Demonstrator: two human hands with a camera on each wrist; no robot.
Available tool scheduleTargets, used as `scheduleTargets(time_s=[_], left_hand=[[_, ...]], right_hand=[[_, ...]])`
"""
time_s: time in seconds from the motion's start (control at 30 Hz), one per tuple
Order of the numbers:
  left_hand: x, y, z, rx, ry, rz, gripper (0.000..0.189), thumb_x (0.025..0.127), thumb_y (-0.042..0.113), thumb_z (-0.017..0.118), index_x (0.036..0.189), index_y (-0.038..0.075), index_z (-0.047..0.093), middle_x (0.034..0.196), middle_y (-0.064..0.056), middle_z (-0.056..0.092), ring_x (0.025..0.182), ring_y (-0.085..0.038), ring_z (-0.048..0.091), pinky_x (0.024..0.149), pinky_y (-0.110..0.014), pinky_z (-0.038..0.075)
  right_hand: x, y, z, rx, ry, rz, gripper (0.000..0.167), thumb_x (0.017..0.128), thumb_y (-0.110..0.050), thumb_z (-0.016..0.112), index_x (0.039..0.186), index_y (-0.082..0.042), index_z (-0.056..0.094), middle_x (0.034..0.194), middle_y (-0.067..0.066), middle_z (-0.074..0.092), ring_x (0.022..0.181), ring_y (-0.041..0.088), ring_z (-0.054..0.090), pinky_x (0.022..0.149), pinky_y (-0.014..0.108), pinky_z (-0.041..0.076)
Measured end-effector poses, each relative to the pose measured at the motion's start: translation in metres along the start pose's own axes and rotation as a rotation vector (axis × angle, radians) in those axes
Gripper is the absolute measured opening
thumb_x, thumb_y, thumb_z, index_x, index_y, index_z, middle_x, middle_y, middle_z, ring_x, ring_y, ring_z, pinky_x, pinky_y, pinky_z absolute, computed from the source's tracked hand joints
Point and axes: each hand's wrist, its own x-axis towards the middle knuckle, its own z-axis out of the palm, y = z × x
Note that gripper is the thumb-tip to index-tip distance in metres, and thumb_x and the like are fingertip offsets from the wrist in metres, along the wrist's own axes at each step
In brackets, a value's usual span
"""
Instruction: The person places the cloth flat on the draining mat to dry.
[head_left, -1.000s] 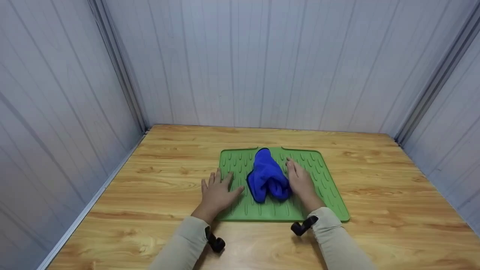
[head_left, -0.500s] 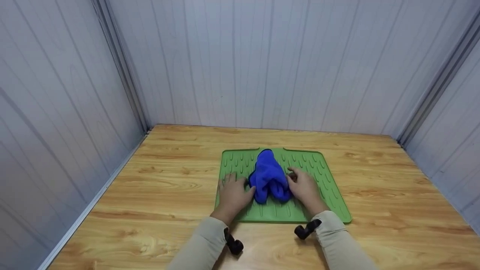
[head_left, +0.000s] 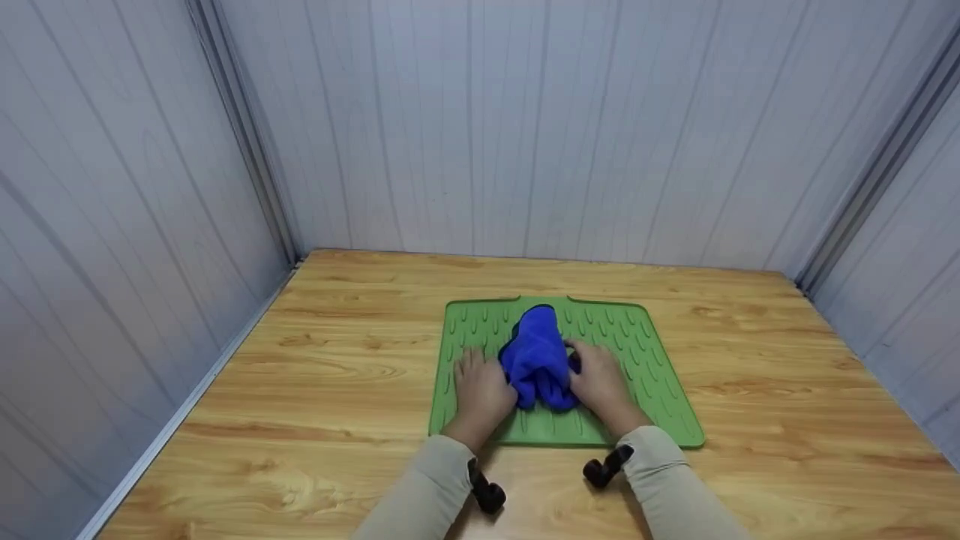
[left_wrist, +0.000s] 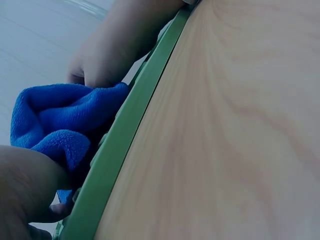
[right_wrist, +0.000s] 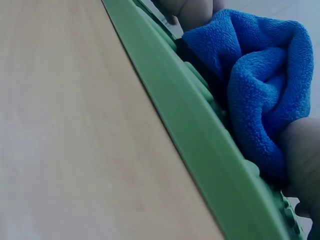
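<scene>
Nearest me, two pale sleeves (head_left: 420, 487) reach in over the wood-grain surface (head_left: 300, 420), each with a small black wrist device (head_left: 489, 495). The hands stand apart, one on either side of a bunched blue plush cloth (head_left: 536, 364). The left hand (head_left: 482, 391) touches its left edge; I can't tell whether it grips. The right hand (head_left: 600, 379) pinches the right edge. The cloth lies mid-mat on a green ridged mat (head_left: 651, 367). Beyond rise white panelled walls (head_left: 510, 150).
</scene>
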Motion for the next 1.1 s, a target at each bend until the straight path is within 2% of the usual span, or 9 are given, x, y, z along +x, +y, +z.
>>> scheduleTargets(time_s=[0.07,0.13,0.27,0.37,0.63,0.77,0.9,1.0,1.1], left_hand=[[0.0,0.003,0.0,0.039,-0.002,-0.013,0.024,0.086,0.015,0.067,0.1,-0.004,0.073,0.146,-0.029,0.048,0.145,-0.048,0.031,0.116,-0.062,0.023],[-0.001,0.006,0.0,0.119,-0.007,-0.023,0.02,0.084,0.017,0.068,0.091,-0.001,0.074,0.147,-0.028,0.048,0.146,-0.047,0.029,0.116,-0.061,0.023],[-0.003,0.014,-0.002,0.316,-0.032,-0.022,0.034,0.084,0.033,0.069,0.093,0.001,0.076,0.15,-0.025,0.046,0.149,-0.045,0.023,0.118,-0.061,0.019],[-0.003,0.018,-0.001,0.367,-0.044,-0.017,0.04,0.085,0.039,0.069,0.097,0.001,0.076,0.151,-0.024,0.045,0.15,-0.044,0.02,0.119,-0.06,0.017],[-0.006,0.019,-0.001,0.263,-0.018,0.014,0.022,0.083,0.023,0.073,0.07,0.005,0.068,0.144,-0.025,0.051,0.148,-0.045,0.025,0.117,-0.06,0.023],[-0.005,0.017,0.002,0.22,0.008,0.034,0.017,0.082,0.017,0.072,0.07,0.005,0.067,0.141,-0.026,0.053,0.146,-0.046,0.03,0.116,-0.061,0.026],[-0.003,0.013,0.005,0.12,0.043,0.044,0.007,0.079,0.009,0.07,0.078,0.002,0.071,0.136,-0.025,0.058,0.142,-0.046,0.036,0.115,-0.062,0.026],[0.001,0.007,0.005,0.057,0.086,0.047,0.003,0.08,0.005,0.068,0.079,0.005,0.071,0.122,-0.02,0.067,0.137,-0.043,0.045,0.115,-0.063,0.026],[0.006,0.002,0.003,0.019,0.125,0.033,0.017,0.088,0.008,0.068,0.071,0.012,0.064,0.095,-0.009,0.073,0.126,-0.038,0.057,0.115,-0.063,0.026]], right_hand=[[0.0,-0.001,0.0,-0.001,-0.007,0.005,0.038,0.093,-0.02,0.072,0.129,-0.007,0.068,0.108,0.014,0.071,0.104,0.038,0.062,0.092,0.054,0.048],[0.0,-0.001,0.001,-0.004,-0.013,0.014,0.038,0.094,-0.022,0.071,0.129,-0.008,0.068,0.103,0.012,0.07,0.101,0.036,0.062,0.089,0.053,0.049],[0.0,-0.001,0.002,-0.005,-0.018,0.034,0.038,0.094,-0.022,0.07,0.129,-0.008,0.066,0.098,0.012,0.068,0.095,0.035,0.062,0.084,0.053,0.049],[0.0,-0.001,0.002,-0.004,-0.016,0.038,0.04,0.093,-0.022,0.07,0.13,-0.007,0.065,0.097,0.013,0.068,0.094,0.035,0.062,0.083,0.053,0.049],[-0.001,0.0,0.003,0.018,-0.033,0.017,0.04,0.094,-0.024,0.069,0.13,-0.007,0.064,0.097,0.013,0.069,0.093,0.035,0.066,0.084,0.053,0.051],[-0.001,-0.001,0.003,0.014,-0.037,0.022,0.04,0.095,-0.024,0.069,0.13,-0.007,0.064,0.095,0.011,0.069,0.091,0.033,0.065,0.083,0.052,0.051],[-0.001,-0.002,0.0,0.045,-0.018,0.063,0.038,0.096,-0.025,0.069,0.129,-0.009,0.064,0.091,0.008,0.067,0.084,0.028,0.063,0.078,0.049,0.051],[-0.001,-0.001,-0.003,0.12,-0.003,0.107,0.035,0.097,-0.024,0.068,0.129,-0.009,0.063,0.093,0.008,0.067,0.083,0.026,0.063,0.077,0.047,0.051],[0.001,0.002,-0.005,0.197,0.017,0.142,0.034,0.098,-0.022,0.067,0.129,-0.008,0.063,0.097,0.009,0.069,0.087,0.027,0.065,0.08,0.047,0.051]])
